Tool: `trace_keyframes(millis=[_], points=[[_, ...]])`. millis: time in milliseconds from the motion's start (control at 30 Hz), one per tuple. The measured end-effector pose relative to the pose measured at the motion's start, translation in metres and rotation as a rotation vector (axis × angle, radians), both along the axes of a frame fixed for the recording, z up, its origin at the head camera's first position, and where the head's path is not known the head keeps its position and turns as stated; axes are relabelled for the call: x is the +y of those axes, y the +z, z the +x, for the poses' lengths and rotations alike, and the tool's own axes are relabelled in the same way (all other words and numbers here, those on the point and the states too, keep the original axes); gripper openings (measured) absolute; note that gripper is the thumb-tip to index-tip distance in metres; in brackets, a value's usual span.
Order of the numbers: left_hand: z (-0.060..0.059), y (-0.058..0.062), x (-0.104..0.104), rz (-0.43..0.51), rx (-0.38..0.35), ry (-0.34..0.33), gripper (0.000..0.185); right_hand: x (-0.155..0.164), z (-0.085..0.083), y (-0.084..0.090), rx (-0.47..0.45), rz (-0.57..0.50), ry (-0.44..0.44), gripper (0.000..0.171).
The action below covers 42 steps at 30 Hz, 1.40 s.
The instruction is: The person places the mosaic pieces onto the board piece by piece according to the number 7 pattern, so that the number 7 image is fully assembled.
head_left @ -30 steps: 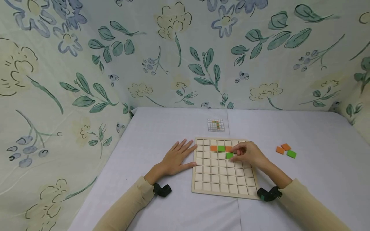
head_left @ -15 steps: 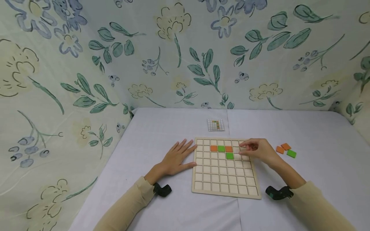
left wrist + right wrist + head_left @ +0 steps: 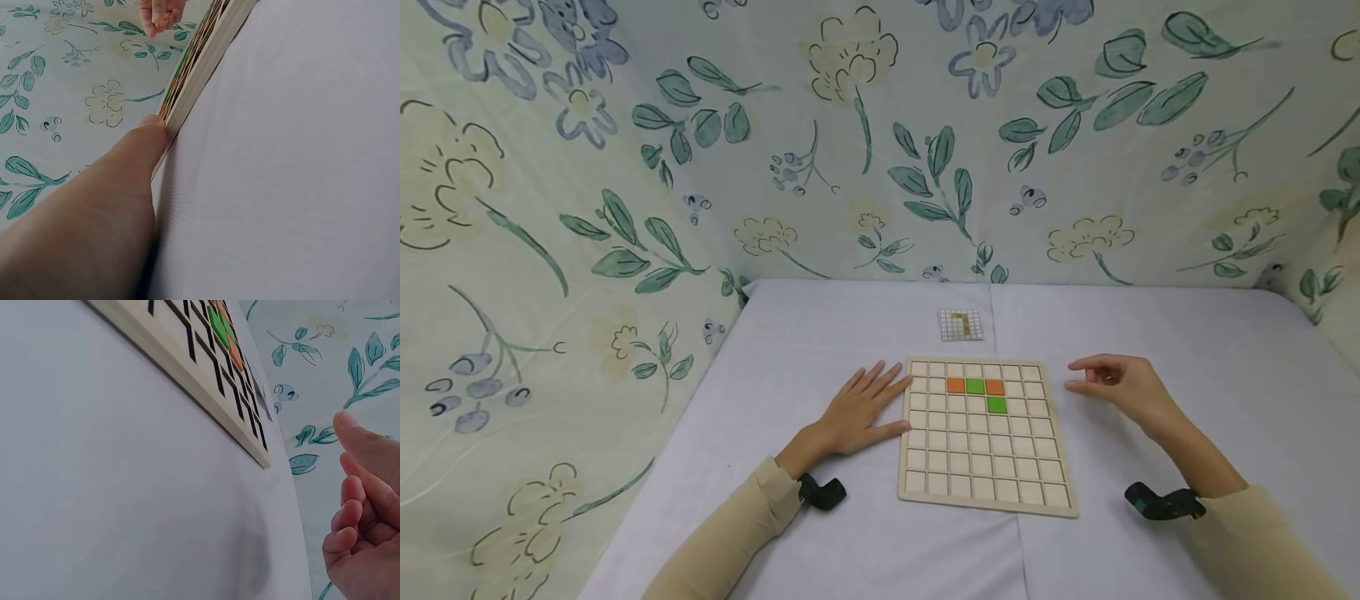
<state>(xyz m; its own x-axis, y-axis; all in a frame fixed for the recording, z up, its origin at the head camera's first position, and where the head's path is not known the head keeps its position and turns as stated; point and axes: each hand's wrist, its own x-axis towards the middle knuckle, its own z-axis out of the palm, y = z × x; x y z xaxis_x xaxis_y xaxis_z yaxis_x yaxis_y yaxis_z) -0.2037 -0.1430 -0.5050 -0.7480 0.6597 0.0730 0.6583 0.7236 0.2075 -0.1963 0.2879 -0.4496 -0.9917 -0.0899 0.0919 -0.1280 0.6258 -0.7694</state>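
A square wooden grid board [image 3: 988,502] lies on the white-covered table. Near its top edge sit two orange tiles, one [image 3: 956,386] left and one [image 3: 994,387] right of a green tile [image 3: 975,386]; another green tile [image 3: 997,405] lies below the right orange one. My left hand [image 3: 852,415] rests flat on the table, fingers spread, with fingertips and thumb at the board's left edge. Beyond the board's right side my right hand [image 3: 1123,390] hovers over the table, holding nothing, its fingers loosely curled and thumb apart from the index fingertip.
A small card [image 3: 960,325] printed with a coloured grid pattern lies behind the board. The right hand hides the spot where loose tiles lay. A floral cloth [image 3: 865,150] hangs behind the table. Each wrist wears a black camera, such as the right camera [image 3: 1163,502].
My right hand has left the tiles on the board and moved right, past the board's edge, now covering the loose tiles from the head view. The left hand has stayed still.
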Motion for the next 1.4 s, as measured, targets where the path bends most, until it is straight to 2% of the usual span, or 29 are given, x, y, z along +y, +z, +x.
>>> trace_keyframes(millis=[267, 600, 1000, 1400], points=[[0.0, 0.001, 0.0, -0.012, -0.009, 0.004, 0.078, 0.03, 0.004, -0.007, 0.011, -0.008, -0.07, 0.046], [-0.001, -0.001, -0.001, -0.018, -0.003, 0.006, 0.078, 0.055, 0.008, -0.02, 0.02, 0.038, -0.157, 0.051], [-0.001, -0.001, -0.001, -0.011, 0.001, 0.004, 0.078, 0.072, 0.009, -0.027, -0.003, 0.024, -0.155, 0.053], [0.0, -0.001, 0.0, 0.001, 0.007, -0.001, 0.078, 0.077, 0.008, -0.037, -0.009, 0.089, -0.166, 0.048]])
